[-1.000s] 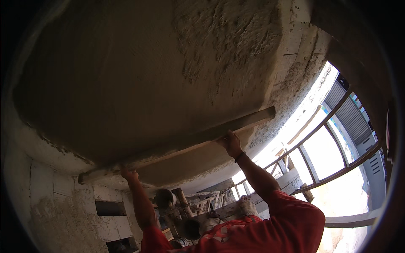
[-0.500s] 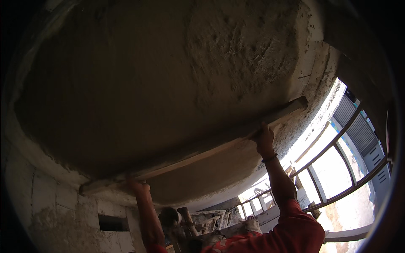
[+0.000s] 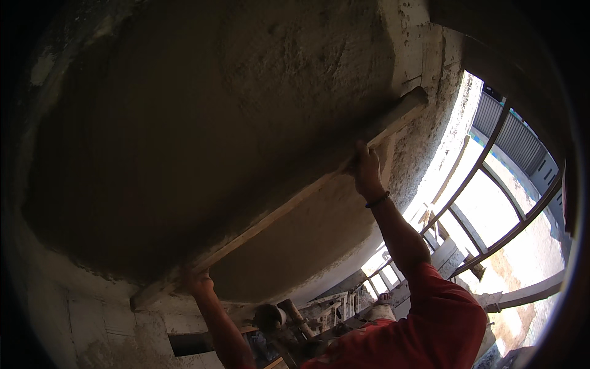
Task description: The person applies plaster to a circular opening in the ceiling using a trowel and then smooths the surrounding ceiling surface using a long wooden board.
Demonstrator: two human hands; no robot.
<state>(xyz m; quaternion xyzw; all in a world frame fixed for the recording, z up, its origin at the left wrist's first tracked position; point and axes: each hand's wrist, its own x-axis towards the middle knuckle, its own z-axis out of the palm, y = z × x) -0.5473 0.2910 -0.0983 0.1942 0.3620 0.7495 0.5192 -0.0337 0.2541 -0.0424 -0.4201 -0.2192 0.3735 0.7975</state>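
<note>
Straight bar (image 3: 278,212) against partly rough plaster (image 3: 289,74)

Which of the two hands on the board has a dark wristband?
The right hand, gripping the board nearer its upper end: a dark wristband circles that wrist. The left hand, near the lower end, shows none.

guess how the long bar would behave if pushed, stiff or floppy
The long bar is probably stiff: it spans the left hand and right hand with no clear sag. Pushed near one end, it would likely swing, as its ends jut beyond the hands. It may slide easily where the brown coat looks smooth.
</note>
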